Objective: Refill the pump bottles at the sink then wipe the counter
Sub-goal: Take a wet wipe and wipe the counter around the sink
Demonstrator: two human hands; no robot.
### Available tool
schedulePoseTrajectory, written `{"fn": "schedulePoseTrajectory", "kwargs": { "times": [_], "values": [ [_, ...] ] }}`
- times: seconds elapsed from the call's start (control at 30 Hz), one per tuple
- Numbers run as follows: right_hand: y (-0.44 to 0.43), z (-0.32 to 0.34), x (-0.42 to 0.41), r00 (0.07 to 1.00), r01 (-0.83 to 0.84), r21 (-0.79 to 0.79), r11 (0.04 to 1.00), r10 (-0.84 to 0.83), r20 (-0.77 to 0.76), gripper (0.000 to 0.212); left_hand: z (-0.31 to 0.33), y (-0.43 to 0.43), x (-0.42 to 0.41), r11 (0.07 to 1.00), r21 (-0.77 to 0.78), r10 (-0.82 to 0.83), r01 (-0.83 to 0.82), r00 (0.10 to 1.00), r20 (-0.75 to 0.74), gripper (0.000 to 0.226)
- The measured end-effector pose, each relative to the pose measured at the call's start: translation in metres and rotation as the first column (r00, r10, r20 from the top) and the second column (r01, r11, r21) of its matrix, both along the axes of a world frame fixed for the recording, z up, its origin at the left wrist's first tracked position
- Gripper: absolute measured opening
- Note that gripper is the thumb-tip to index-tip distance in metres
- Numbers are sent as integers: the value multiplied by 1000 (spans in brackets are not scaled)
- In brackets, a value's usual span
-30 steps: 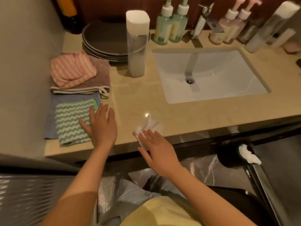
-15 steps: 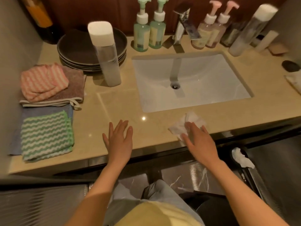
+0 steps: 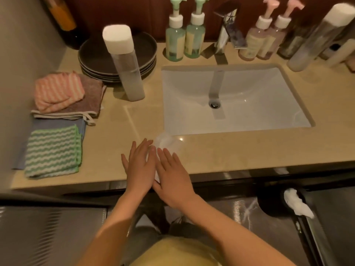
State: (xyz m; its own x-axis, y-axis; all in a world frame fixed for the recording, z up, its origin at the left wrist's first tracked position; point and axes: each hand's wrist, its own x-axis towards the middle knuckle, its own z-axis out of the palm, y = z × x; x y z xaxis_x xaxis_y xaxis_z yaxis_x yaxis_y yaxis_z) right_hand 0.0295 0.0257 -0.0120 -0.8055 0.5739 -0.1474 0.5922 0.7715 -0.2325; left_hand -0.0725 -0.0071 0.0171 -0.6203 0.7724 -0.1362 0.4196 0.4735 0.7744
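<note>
Hands: left hand and right hand lie flat, fingers straight, side by side and touching; neither grips anything.
Under them: a white tissue, blurred, showing past the fingertips and between the hands, at the desk's front edge, just before the sink.
Back row: two green pump bottles left of the tap, two pink pump bottles right of it, all upright.
Left of sink: a tall bottle, white-capped, upright before stacked plates.
Far left: folded cloths.

One head-worn view looks steeply down over the counter; hands close below; sink beyond.
</note>
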Motion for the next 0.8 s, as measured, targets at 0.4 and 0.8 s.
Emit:
{"fn": "schedulePoseTrajectory", "kwargs": {
  "times": [0.4, 0.8],
  "values": [
    [15, 6, 159, 992, 12, 125, 992, -28, 121, 62, -4, 29, 38, 969, -123, -219, 216, 976, -15, 46],
    [105, 13, 150, 915, 394, 1, 919, -392, 98, 85, -9, 19, 60, 974, -102, -205, 204, 979, 0, 45]
  ]
}}
